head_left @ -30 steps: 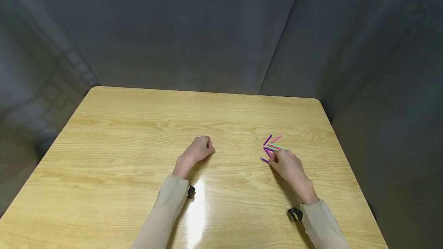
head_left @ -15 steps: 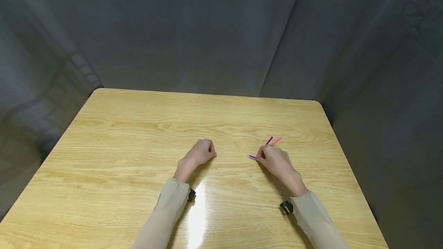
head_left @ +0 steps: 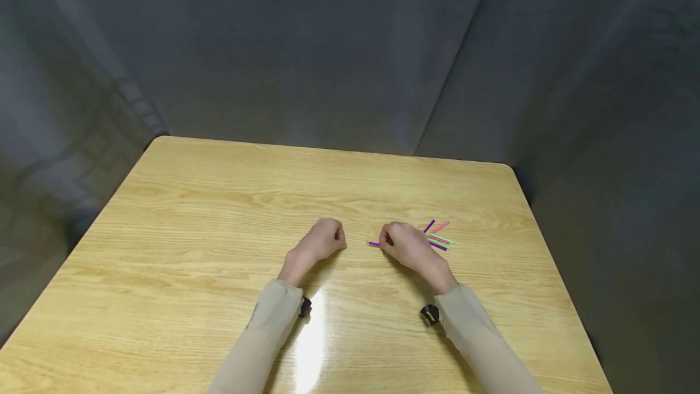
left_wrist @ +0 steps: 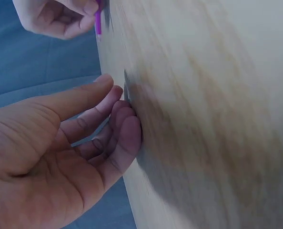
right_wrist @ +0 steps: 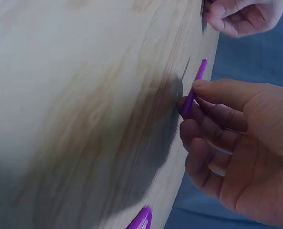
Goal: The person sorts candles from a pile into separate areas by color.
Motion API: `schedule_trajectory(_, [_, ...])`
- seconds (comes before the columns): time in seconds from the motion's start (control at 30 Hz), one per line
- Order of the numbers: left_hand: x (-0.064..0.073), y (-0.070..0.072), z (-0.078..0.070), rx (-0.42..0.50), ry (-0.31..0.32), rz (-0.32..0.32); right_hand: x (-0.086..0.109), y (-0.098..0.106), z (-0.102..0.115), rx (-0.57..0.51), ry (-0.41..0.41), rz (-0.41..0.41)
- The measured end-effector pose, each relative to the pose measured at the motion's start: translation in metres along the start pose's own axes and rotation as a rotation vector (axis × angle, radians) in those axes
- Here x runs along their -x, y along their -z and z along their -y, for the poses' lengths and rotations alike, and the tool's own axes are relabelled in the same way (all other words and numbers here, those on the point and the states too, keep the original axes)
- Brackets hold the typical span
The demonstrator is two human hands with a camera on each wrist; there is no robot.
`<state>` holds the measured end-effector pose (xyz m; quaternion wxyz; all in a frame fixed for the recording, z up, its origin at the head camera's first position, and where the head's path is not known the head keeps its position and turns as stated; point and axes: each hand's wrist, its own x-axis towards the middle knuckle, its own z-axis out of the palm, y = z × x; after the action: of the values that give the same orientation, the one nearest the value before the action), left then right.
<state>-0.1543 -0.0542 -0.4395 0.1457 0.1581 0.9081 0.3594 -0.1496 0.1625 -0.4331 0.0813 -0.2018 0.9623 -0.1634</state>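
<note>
My right hand pinches a slim purple stick between thumb and fingers, close over the table. The stick's pale-tipped end points toward my left hand. That hand rests by the wooden surface with loosely curled fingers and nothing between them; its thumb lies near the index fingertip. A short gap separates the two hands. In the head view, several more thin sticks lie right of my right hand: a purple stick, a pink stick and green sticks fanned close together, partly hidden behind the hand.
The wooden table has rounded far corners, and a bright reflection shows near its front. Dark grey curtains hang behind it and on both sides. Each wrist carries a small black camera, such as the right wrist camera.
My right hand has moved left from the fanned sticks toward my left hand, carrying the purple stick. The left hand has stayed almost in place.
</note>
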Motion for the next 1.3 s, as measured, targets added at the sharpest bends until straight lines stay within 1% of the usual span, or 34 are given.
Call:
schedule_trajectory(0.07, [-0.001,0.000,-0.002,-0.008,-0.010,-0.007,-0.004,0.000,0.004,-0.001,0.012,0.010])
schedule_trajectory(0.17, [-0.003,0.000,-0.004,-0.018,-0.035,-0.001,-0.008,-0.001,0.010,0.009,0.023,0.010])
schedule_trajectory(0.27, [-0.003,-0.002,-0.007,-0.033,-0.056,0.019,-0.009,-0.003,0.015,0.015,0.027,0.022])
schedule_trajectory(0.4, [-0.003,-0.003,-0.011,-0.061,-0.061,0.039,-0.010,-0.005,0.022,-0.001,0.035,0.051])
schedule_trajectory(0.6, [-0.004,-0.005,-0.018,-0.087,-0.054,0.012,-0.013,-0.007,0.028,-0.050,0.009,0.059])
schedule_trajectory(0.7, [-0.004,-0.008,-0.017,-0.105,-0.051,0.000,-0.014,-0.007,0.029,-0.080,-0.006,0.077])
schedule_trajectory(0.8, [-0.003,-0.011,-0.016,-0.094,-0.050,-0.008,-0.014,-0.008,0.029,-0.116,-0.023,0.092])
schedule_trajectory(0.93, [-0.003,-0.013,-0.017,-0.064,-0.044,-0.020,-0.013,-0.007,0.028,-0.152,-0.036,0.092])
schedule_trajectory(1.07, [-0.003,-0.012,-0.017,-0.049,-0.048,-0.037,-0.012,-0.006,0.026,-0.183,-0.010,0.084])
schedule_trajectory(1.2, [-0.001,-0.010,-0.016,-0.041,-0.063,-0.039,-0.010,-0.005,0.021,-0.216,0.024,0.078])
schedule_trajectory(1.3, [0.000,-0.009,-0.016,-0.031,-0.063,-0.031,-0.007,-0.005,0.017,-0.227,0.026,0.080])
